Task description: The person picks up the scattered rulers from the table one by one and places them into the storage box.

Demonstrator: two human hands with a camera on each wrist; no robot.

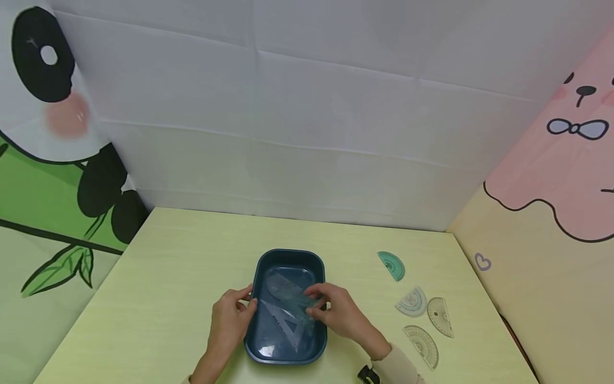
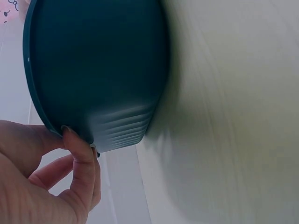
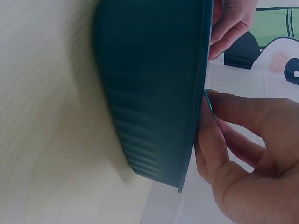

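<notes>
A dark blue plastic tray (image 1: 259, 349) stands on the table, with a clear set square (image 1: 292, 340) and other see-through pieces lying inside. My left hand (image 1: 230, 320) pinches the tray's left rim between thumb and fingers; the left wrist view has this hand (image 2: 70, 179) at the rim too. Over the tray's right side, my right hand (image 1: 336, 312) pinches a thin green see-through plastic piece (image 1: 303, 302). Only the slim edge of this piece (image 3: 209, 101) shows between thumb and fingers in the right wrist view, so I cannot tell its kind.
To the right of the tray lie a green protractor (image 1: 393, 265) and several clear protractors, among them one (image 1: 422, 344) nearest the front. A white cloth wall (image 1: 297, 176) rises behind the pale yellow table (image 1: 192, 256). Printed panels flank both sides.
</notes>
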